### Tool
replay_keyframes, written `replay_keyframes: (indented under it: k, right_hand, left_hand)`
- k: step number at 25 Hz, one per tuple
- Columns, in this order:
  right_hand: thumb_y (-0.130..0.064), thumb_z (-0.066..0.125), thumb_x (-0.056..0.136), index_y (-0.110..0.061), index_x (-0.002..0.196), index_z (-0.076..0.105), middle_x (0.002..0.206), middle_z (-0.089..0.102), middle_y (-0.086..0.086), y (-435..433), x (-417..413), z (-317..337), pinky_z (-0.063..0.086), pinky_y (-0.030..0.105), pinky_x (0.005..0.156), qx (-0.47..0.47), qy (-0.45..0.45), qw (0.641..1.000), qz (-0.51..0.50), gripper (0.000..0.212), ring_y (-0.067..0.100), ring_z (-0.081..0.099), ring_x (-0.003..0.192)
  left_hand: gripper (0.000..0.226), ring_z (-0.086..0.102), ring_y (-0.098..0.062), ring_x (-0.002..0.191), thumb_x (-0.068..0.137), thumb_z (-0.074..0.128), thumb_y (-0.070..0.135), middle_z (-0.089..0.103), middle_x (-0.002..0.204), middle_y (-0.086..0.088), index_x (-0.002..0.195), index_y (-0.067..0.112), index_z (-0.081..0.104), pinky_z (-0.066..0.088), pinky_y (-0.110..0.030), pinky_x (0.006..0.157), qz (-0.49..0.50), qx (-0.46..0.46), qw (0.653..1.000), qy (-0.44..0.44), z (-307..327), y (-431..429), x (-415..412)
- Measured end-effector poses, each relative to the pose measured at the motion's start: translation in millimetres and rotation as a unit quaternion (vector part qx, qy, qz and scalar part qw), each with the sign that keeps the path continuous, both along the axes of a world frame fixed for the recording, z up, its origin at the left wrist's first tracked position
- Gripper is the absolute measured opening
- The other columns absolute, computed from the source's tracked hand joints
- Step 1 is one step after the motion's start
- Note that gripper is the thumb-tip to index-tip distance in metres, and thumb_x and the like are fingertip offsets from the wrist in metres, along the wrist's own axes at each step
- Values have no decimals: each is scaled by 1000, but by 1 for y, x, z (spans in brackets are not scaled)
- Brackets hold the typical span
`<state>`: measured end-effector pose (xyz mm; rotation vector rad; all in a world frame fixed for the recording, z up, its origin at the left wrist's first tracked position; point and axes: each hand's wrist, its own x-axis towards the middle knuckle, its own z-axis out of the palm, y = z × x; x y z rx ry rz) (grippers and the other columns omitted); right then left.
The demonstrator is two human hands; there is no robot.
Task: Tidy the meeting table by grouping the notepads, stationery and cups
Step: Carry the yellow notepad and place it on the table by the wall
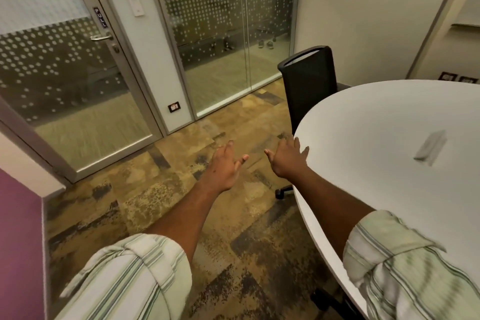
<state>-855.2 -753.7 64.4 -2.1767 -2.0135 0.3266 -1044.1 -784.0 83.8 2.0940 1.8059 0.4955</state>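
Both arms are reaching straight out toward 12 o'clock, striped sleeves (135, 275) rolled up past the forearms. The left grip (226, 167) is hovering above the patterned carpet (155, 189), palm turned inward, fingers loosely spread and holding nothing. The right grip (288, 160) is hanging just beside it at 3 o'clock, palm down, fingers fanned apart and also carrying nothing. Its fingertips are overlapping the rim of the round white desk (363, 125); whether they are touching the surface cannot be told.

The desk is filling the picture from 2 o'clock down to 5 o'clock, and the right forearm is crossing over its near edge. On the desk, well apart from the right grip at about 3 o'clock, a flat grey oblong thing (431, 148) is lying; it is too blurred to name.

A black office chair (310, 86) is standing at 1 o'clock, just beyond the desk's far edge. At 10 o'clock a frosted, dotted glass door (78, 91) is standing shut, with a lever handle (101, 37) below a PULL label (100, 17).
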Motion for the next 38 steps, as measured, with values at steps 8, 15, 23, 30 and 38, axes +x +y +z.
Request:
replay_keyframes:
  k: [8, 15, 23, 30, 38]
  right_hand:
    - [-57, 24, 96, -8, 142, 28, 156, 13, 19, 165, -91, -8, 11, 61, 110, 10, 7, 1000, -6, 67, 34, 5, 145]
    - [-55, 26, 97, -12, 143, 25, 158, 10, 13, 290, -162, -23, 10, 61, 113, -10, 35, 996, -85, 63, 30, 3, 146]
    - [-52, 27, 99, -8, 149, 15, 159, 7, 13, 454, -176, -18, 7, 53, 117, 32, 31, 995, -90, 68, 29, 1, 147]
    - [-52, 28, 98, -9, 150, 11, 159, 4, 13, 639, -136, -37, 4, 50, 118, 8, 49, 995, -88, 70, 28, -2, 147]
    - [-52, 30, 98, -10, 149, 13, 160, 4, 12, 802, -77, -43, 3, 51, 117, 12, 66, 990, -123, 68, 27, -2, 147]
  left_hand:
    - [57, 24, -28, 141, 99, 32, 42, 28, 152, -12, 147, 14, 25, 25, -43, 114, -15, 23, 1000, -12, -24, 188, -85]
    - [62, 23, -27, 141, 98, 30, 47, 26, 153, -11, 149, 14, 20, 26, -43, 114, -92, 2, 996, 9, -31, 362, -150]
    - [64, 26, -27, 140, 96, 35, 48, 31, 150, -12, 147, 11, 24, 29, -41, 113, -160, 57, 985, 1, -20, 547, -145]
    - [61, 27, -25, 139, 97, 34, 46, 32, 150, -12, 147, 12, 24, 26, -37, 112, -178, 36, 983, 22, -36, 729, -90]
    - [62, 27, -26, 139, 97, 32, 48, 33, 150, -13, 146, 10, 27, 22, -37, 114, -164, 28, 986, 5, -56, 899, -27]
